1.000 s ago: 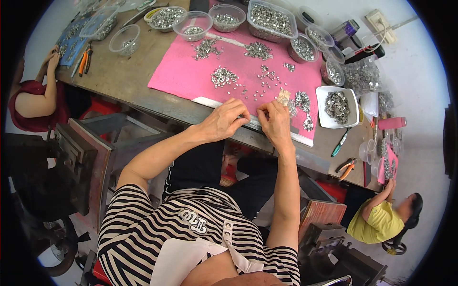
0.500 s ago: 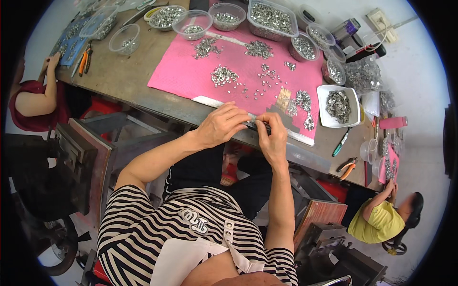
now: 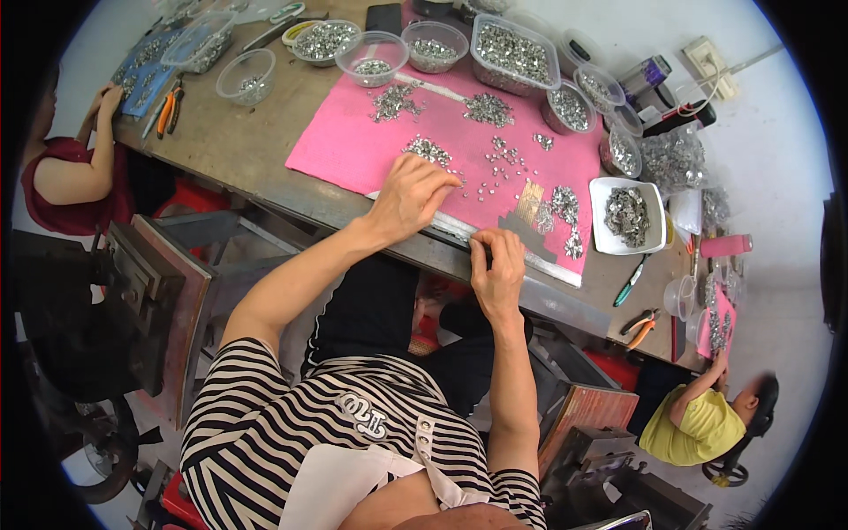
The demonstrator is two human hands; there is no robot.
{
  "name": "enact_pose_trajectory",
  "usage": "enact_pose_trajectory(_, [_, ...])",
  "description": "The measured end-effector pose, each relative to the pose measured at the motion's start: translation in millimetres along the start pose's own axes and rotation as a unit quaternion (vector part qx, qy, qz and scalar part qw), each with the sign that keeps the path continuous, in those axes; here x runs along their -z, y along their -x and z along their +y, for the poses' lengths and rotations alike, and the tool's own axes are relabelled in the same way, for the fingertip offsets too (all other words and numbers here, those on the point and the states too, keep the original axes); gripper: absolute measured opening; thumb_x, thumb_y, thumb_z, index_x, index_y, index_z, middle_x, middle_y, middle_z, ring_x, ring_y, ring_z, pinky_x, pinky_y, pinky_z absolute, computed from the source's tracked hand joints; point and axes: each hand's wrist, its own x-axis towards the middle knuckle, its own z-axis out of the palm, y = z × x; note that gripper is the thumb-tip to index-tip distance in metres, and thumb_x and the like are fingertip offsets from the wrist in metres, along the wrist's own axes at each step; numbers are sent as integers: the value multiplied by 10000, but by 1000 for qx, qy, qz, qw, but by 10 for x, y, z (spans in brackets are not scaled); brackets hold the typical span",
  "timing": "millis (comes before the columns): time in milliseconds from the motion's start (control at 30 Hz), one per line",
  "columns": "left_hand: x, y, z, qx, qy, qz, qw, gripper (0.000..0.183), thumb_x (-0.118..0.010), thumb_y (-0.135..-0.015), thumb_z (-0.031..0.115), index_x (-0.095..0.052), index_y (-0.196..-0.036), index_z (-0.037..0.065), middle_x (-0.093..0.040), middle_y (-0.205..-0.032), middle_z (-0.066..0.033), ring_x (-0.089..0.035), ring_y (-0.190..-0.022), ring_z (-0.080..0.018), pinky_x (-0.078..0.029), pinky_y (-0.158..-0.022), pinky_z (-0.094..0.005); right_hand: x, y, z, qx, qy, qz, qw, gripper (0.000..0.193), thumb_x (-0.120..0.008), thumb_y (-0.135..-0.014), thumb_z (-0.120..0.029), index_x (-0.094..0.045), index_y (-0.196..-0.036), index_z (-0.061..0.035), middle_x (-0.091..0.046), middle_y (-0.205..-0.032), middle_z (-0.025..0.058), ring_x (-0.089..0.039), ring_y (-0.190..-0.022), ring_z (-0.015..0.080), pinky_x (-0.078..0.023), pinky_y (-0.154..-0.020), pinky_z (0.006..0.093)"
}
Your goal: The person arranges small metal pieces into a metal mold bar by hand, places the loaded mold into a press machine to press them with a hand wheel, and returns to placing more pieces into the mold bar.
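My left hand point(image 3: 411, 196) hovers over the front of the pink mat point(image 3: 331, 146), thumb and fingers pinched together. Whatever sits between those fingertips is too small to make out. Just beyond it lies a pile of small silvery metal pieces point(image 3: 427, 148), partly covered by the hand. At the mat's front edge my right hand point(image 3: 499, 272) is closed in a pinch; a dark bit shows at its fingertips, its kind unclear. Loose metal pieces point(image 3: 503, 157) are scattered beyond the hands. A tan ribbed plate point(image 3: 529, 201) rests on the mat, near more silvery pieces point(image 3: 564, 205).
Clear plastic tubs of metal pieces point(image 3: 511, 55) line the back. To the right stand a white square bowl point(image 3: 629, 217), a green-handled tool point(image 3: 631, 281) and orange-handled pliers point(image 3: 640, 328). Other pliers point(image 3: 169, 112) lie left. Two people point(image 3: 75, 181) point(image 3: 698, 424) sit at the sides.
My left hand has lifted away from the right hand, up and over the mat toward the metal pile. The right hand stays at the mat's front edge, slightly lower in view.
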Motion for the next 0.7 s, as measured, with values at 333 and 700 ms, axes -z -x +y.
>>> enact_pose_trajectory(333, [-204, -247, -223, -65, -70, -86, 992, 78, -735, -830, 188, -760, -900, 164, -581, -888, -22, -541, -957, -232, -352, -955, -466, 32, -17, 12, -40, -41, -13, 998, 121, -723, -849, -11, -637, -931, -32, -653, -926, 100, -612, -876, 296, -441, -806, 409])
enact_pose_trajectory(700, [-133, -243, -255, -13, 16, -94, 995, 58, -712, -845, 117, -714, -895, 90, -600, -862, -69, -559, -920, -278, -433, -902, -413, 66, -25, -29, 70, 54, -15, 996, 132, -736, -827, -27, -670, -941, -38, -658, -961, 86, -617, -872, 278, -437, -843, 404])
